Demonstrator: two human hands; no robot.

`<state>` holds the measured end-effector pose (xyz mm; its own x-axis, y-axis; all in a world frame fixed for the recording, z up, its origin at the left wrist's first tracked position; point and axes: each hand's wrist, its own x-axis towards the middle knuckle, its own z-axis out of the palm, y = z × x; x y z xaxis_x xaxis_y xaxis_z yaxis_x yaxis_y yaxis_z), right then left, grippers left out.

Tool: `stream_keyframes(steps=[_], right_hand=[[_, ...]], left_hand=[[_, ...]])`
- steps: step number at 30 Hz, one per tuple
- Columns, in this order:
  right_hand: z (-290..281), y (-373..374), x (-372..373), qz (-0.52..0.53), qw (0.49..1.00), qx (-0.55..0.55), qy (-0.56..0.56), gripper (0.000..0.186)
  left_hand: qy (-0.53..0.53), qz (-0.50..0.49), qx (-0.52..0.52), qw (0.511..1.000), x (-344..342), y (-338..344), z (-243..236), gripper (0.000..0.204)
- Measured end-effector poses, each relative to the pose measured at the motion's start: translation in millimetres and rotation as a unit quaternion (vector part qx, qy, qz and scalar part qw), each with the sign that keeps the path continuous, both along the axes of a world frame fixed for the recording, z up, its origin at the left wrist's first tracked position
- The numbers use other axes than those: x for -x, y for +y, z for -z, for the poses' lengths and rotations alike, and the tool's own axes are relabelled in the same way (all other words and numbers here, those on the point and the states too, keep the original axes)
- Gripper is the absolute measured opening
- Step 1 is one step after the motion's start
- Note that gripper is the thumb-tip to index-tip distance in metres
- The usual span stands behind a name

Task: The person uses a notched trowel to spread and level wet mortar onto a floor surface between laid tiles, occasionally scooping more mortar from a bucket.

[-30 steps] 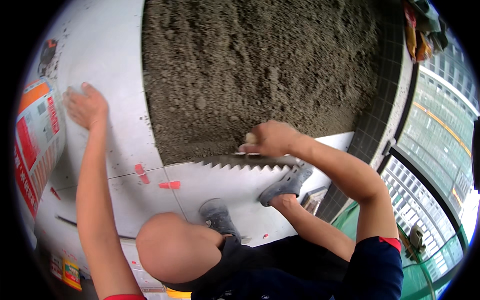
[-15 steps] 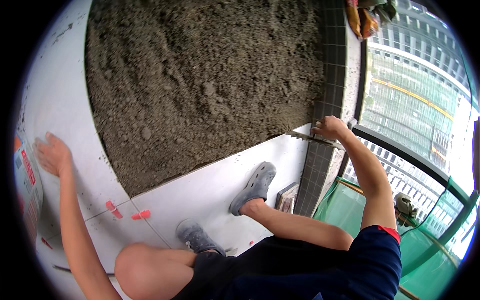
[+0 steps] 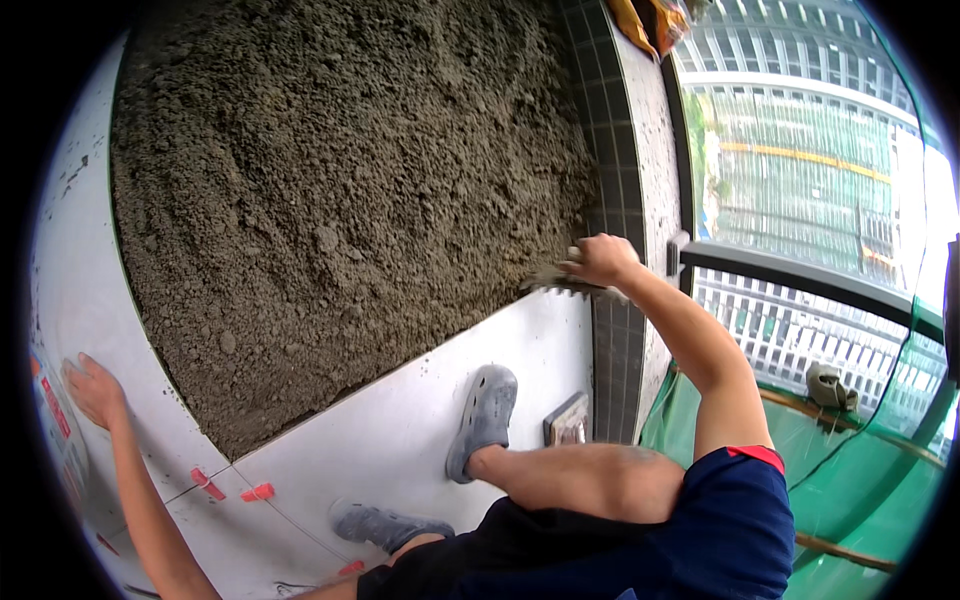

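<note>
My right hand (image 3: 605,260) grips a notched trowel (image 3: 562,283), its toothed edge facing me. The blade lies at the near right corner of a bed of rough grey-brown mortar (image 3: 350,190), by the edge of a white floor tile (image 3: 400,400). How much of the blade touches the mortar I cannot tell. My left hand (image 3: 95,390) rests open on another white tile (image 3: 75,260) left of the bed, beside a pale printed bag or bucket (image 3: 55,425).
Red tile-levelling wedges (image 3: 257,492) sit at the tile joint. Dark small-tiled edging (image 3: 612,170) runs along the right, with a railing (image 3: 800,275) and green netting (image 3: 720,440) beyond. A flat rectangular block (image 3: 568,420) lies near my grey clogs (image 3: 483,420).
The whole view has shifted. My right hand has carried the trowel slightly away from me and left, from beside the dark edging onto the mortar's edge. My left hand stays on its tile.
</note>
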<state>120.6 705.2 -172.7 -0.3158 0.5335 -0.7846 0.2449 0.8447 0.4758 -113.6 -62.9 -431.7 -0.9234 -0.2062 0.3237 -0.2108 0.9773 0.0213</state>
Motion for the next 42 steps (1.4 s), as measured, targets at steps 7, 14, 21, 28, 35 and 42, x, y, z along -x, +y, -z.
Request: stream_keyframes(steps=[7,14,21,28,35,42], right_hand=[[-62.5,41.2,-23.3,0.010,0.999,-0.004,0.044,0.065],[-87.2,73.9,-72.2,0.552,0.713,0.360,0.240,0.027],[-0.4,62.0,-111.0,0.159,0.854,-0.011,0.495,0.033],[109.1,90.3,-73.9,0.149,0.800,-0.043,0.579,0.038],[128.4,84.3,-10.2,0.221,0.775,0.046,0.591,0.041],[83.0,-9.3,1.2,0.134,0.806,0.183,0.547,0.041]], left_hand=[[-0.013,0.037,0.013,0.999,-62.7,-7.7,-8.2,0.052],[-0.149,-0.021,0.044,0.988,-108.7,29.9,-34.9,0.057],[-0.280,0.018,0.024,0.960,-143.6,46.9,-84.4,0.069],[-0.346,0.026,-0.005,0.938,-162.5,61.1,-104.5,0.081],[-0.362,0.001,-0.006,0.932,-156.7,80.0,-107.7,0.084],[-0.391,0.007,-0.023,0.920,-144.0,70.3,-112.7,0.095]])
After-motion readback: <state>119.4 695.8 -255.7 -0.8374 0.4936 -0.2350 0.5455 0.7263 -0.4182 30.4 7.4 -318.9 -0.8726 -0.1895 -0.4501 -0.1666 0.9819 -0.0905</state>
